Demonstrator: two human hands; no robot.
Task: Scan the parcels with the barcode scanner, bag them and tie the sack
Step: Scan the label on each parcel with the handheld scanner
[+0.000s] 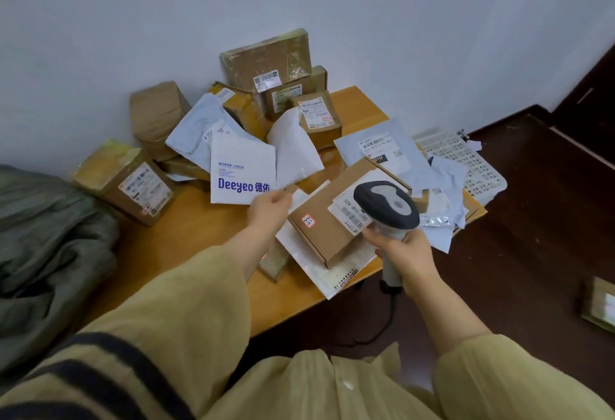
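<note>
Right hand grips the grey-and-white handheld barcode scanner, its head right above the white label on the flat brown cardboard box, centre-right of frame. Left hand holds the box's left corner, looks like.

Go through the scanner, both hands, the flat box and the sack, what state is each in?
barcode scanner: in the right hand, head over the flat box label
right hand: grips the scanner's handle
left hand: curled at the flat box's left edge, hold unclear
flat box: closed, label up
sack: crumpled, left of the table
</note>
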